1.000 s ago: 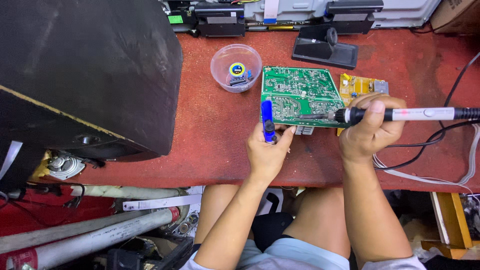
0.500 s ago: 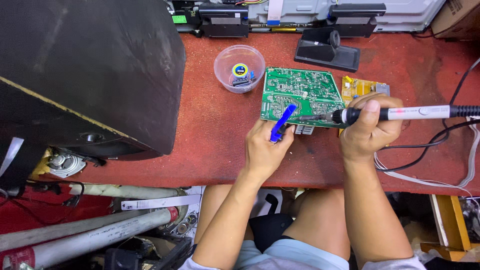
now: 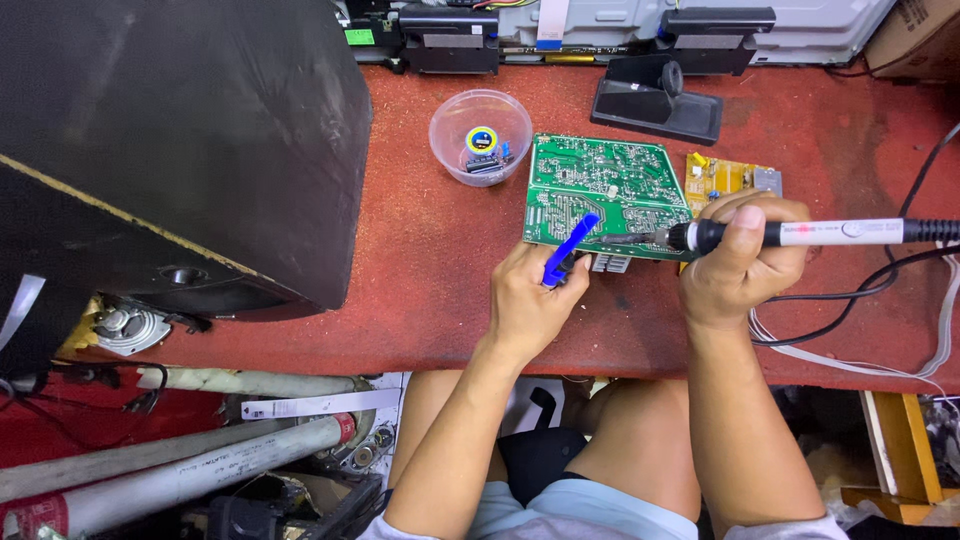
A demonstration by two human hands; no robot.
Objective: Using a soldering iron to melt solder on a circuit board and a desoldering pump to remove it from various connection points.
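We look down from a head-worn camera at a red workbench [image 3: 420, 250], with the person's bare knees below its near edge. A green circuit board [image 3: 605, 190] lies solder side up near the centre of the bench, at about 12 o'clock from both hands and touching distance from each. The left hand [image 3: 525, 305] sits just at the board's near edge, at 6 o'clock from its left half, fingers curled and pinching a blue plastic tool [image 3: 568, 250] that slants up toward 1 o'clock so its tip rests over the board. The right hand [image 3: 740, 265] lies at 4 o'clock from the board, closed in a fist-like grip around a soldering iron [image 3: 800, 234] with a white handle; the iron points toward 9 o'clock and its metal tip meets the board's near right part, just beside the blue tool's tip. A small yellow circuit board [image 3: 725, 178] peeks out at 3 o'clock from the green one. A clear round tub [image 3: 480, 135] of small parts stands at 10 o'clock. A big black cabinet [image 3: 170, 140] fills the left side
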